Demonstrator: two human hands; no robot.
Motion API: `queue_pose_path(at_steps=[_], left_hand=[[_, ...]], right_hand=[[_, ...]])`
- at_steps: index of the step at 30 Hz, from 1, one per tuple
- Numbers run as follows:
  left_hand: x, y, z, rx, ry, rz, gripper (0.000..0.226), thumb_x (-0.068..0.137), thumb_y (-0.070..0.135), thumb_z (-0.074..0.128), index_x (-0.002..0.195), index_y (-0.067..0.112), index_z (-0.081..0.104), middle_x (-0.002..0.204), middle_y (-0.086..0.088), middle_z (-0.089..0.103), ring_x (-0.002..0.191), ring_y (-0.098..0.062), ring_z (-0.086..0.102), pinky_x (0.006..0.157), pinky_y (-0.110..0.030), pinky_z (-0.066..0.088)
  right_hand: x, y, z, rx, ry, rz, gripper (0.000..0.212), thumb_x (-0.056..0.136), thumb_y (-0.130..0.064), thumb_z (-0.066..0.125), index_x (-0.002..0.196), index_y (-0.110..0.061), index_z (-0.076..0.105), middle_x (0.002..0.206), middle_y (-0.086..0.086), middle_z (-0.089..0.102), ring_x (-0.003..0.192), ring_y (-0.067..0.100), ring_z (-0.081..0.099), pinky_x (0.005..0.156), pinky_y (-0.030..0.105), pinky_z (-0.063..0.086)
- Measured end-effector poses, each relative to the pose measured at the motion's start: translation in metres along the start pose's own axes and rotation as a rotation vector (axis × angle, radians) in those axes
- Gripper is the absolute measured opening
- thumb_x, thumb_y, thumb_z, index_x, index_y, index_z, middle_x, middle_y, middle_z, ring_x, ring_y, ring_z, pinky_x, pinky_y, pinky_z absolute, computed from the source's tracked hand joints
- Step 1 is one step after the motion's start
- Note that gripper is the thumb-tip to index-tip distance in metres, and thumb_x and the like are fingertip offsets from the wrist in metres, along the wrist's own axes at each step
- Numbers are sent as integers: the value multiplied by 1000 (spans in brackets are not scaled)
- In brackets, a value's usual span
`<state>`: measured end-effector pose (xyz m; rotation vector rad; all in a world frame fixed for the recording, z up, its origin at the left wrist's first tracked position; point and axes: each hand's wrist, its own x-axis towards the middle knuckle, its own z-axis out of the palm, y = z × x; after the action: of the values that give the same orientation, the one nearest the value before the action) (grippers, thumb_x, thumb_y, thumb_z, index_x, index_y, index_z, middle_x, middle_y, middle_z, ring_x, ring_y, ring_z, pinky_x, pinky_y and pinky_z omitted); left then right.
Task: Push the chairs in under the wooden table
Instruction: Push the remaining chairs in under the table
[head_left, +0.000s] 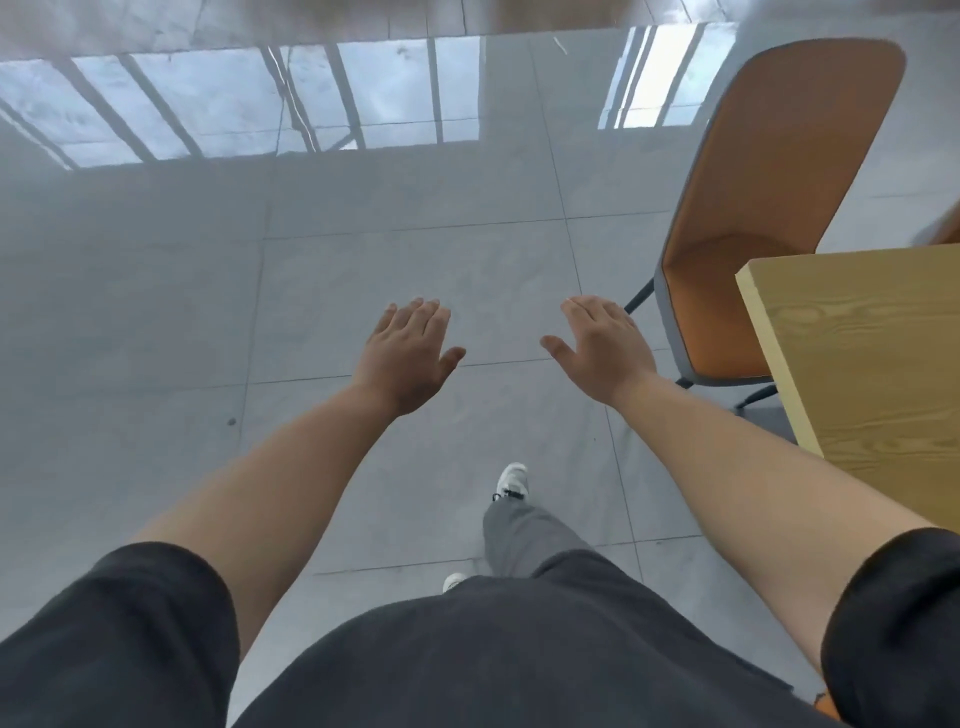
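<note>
Sleeves (130, 639), lower frame; our left hand (410, 358) and right hand (602, 353), mid-frame, both flat, holding nothing. Chair (769, 208), upper right, seat part-way under table (872, 353); we judge pushing in remains

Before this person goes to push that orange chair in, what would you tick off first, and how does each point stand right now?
1. Left hand free: ok, fingers straight, holding nothing.
2. Right hand free: ok, open, above the floor.
3. Hands on the orange chair: not ok, neither touches it yet.
4. Chair lined up with the wooden table: ok, its seat already reaches partly under the edge.
5. Space under the table clear: cannot tell, hidden by the tabletop.
6. Grey tiled floor free between the hands and the chair: ok.
</note>
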<state>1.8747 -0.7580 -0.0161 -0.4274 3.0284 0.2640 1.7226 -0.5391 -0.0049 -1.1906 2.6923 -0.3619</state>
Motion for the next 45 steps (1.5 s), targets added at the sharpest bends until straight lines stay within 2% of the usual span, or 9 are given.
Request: queue_pose_path(at_steps=[6,12,19,25,32,38,45], left_hand=[[129,-34,-11,18,2,29,63,99,48,34,147,8,28,156,-11,28,146,-27,17,119,-43,6],[269,-50,-44,27,34,57,65,99,50,30,149,8,25,156,-10,27,146,-26,16,119,-42,5],[402,-46,-66,14,49,191,64,99,49,33,148,7,28,155,-10,30,145,-26,19,119,-42,8],[543,-61,-70,25,39,371,63,99,47,37,146,5,32,153,-12,34,144,-29,24,119,-43,12],[715,-66,-82,34,-20,656,65,99,48,37,147,5,31,154,-12,33,144,-27,22,119,-42,10],[827,-26,-98,50,-66,891,66,99,49,33,148,6,28,155,-11,30,145,-26,20,120,-42,10],[912,89,-83,44,-105,1216,65,99,48,35,147,4,32,153,-13,34,144,-28,23,119,-43,12]], right_hand=[[119,38,-6,23,11,23,59,96,-43,49,136,0,44,140,16,48,134,32,35,112,43,23],[246,93,-49,-2,39,61,61,96,-48,45,137,-2,43,141,16,47,133,32,36,113,43,24],[333,148,-82,-9,85,185,61,97,-48,43,139,-3,42,143,15,45,136,30,33,113,44,23],[408,194,-84,-12,126,344,61,96,-48,43,138,-3,44,143,14,46,136,29,35,113,43,23],[492,231,-95,27,240,678,57,96,-44,47,132,1,48,138,19,50,131,33,39,112,46,26],[523,257,-119,44,323,930,59,96,-44,46,133,2,46,138,20,49,130,33,40,110,45,29],[518,313,-124,32,456,1190,62,97,-47,42,140,-1,41,146,17,42,138,32,31,114,44,23]])
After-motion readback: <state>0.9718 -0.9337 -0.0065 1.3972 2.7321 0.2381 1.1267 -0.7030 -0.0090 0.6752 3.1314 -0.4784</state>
